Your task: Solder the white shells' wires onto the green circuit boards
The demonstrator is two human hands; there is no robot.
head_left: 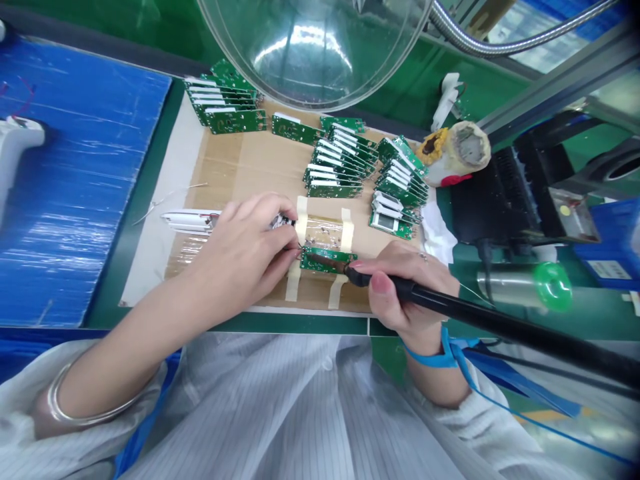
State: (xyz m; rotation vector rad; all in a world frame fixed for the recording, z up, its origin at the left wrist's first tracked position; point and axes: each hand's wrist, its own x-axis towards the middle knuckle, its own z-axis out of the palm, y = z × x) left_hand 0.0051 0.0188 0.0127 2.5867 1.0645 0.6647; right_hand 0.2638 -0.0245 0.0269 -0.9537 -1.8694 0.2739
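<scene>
My right hand (413, 283) is closed around the black handle of a soldering iron (440, 300). The iron's tip lies over a small green circuit board (323, 260), which rests on the taped cardboard. My left hand (250, 247) pinches what looks like a thin wire at the board's left end, its fingertips close to the edge. Under this hand lies a slim white plastic housing (187, 220) with wires inside. The palm and fingers hide its middle, while a dark and silvery end shows past the knuckles.
Several green circuit boards (335, 167) stand in overlapping rows on the cardboard (250, 160). A clear round lens or shield (320, 60) hangs above. At right are a crusted round pot (467, 148), a black device (487, 200) and a solder spool (550, 287). Blue wrapped sheeting (75, 167) lies left.
</scene>
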